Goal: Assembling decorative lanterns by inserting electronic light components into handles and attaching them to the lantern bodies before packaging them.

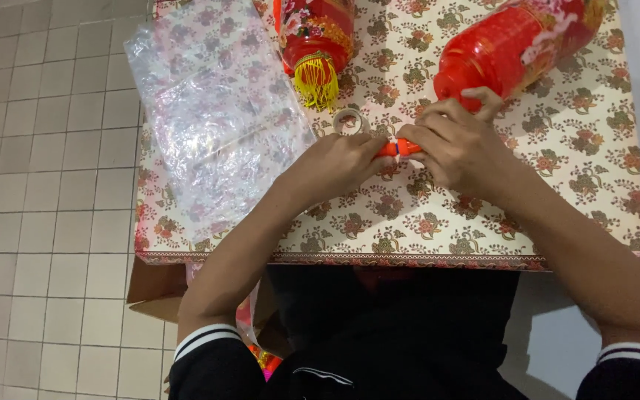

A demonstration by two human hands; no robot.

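Observation:
Both my hands meet over the middle of a table covered with a floral cloth (483,222). My left hand (335,164) and my right hand (457,144) pinch a small orange piece (400,149) between their fingertips. My right index finger also rests against the end of a large red lantern-shaped object (516,44) lying at the upper right. A small roll of clear tape (348,118) lies just beyond my left hand.
A second red lantern with a yellow tassel (316,44) lies at the top middle. A stack of clear plastic bags (212,111) covers the table's left part. A tiled floor (46,185) lies to the left, a cardboard box (153,292) under the table edge.

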